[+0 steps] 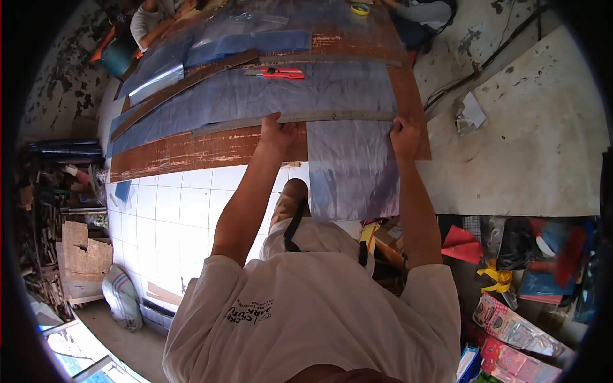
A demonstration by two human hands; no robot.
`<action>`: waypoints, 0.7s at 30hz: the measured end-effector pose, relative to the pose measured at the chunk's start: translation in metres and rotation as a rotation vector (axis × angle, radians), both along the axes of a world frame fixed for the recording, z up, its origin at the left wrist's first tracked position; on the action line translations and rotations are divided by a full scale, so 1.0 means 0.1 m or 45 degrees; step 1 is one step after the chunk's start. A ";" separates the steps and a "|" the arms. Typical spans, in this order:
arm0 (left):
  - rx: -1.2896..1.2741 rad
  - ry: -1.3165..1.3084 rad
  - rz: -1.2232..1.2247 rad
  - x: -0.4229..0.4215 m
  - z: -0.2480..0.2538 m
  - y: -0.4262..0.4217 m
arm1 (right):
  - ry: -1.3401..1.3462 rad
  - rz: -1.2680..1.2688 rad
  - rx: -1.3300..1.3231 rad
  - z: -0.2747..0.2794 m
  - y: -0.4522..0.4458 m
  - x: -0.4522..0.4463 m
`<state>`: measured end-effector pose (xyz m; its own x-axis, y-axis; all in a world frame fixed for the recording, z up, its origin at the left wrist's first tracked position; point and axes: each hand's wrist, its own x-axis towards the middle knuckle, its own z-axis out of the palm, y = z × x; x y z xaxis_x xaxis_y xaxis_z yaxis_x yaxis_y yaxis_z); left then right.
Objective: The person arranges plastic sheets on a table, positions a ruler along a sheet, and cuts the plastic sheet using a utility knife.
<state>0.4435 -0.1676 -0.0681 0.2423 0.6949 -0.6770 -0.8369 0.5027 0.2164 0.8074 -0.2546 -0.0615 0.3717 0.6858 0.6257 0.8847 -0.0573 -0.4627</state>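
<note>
A long, narrow grey strip [338,116] lies across a bluish see-through plastic sheet [255,92] on the brown table. My left hand [278,134] is closed at the strip's near edge, with a fingertip over it. At the strip's right end my right hand [405,137] is curled into a grip; its fingertips are partly hidden. Between my forearms a piece of clear plastic sheet [353,169] hangs over the table's front edge. Beyond the strip, a red cutter knife [281,73] rests on the sheet, its blade pointing left.
The worn brown table [191,153] carries a second strip [185,89], more plastic sheets [262,41] and a yellow tape roll [359,9]. Two people sit at its far side. A pale board [517,147] stands right, with cluttered goods below; scrap wood and cardboard [86,258] are left.
</note>
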 end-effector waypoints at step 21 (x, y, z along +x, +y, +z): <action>0.459 0.682 -0.199 -0.12 0.60 -1.68 | -0.036 0.045 -0.060 0.01 -1.26 -0.04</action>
<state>0.4310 -0.3360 -0.0085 0.0531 0.8845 -0.4636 -0.4897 0.4276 0.7598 0.8037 -0.3808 -0.0607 0.3293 0.7273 0.6021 0.8991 -0.0468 -0.4352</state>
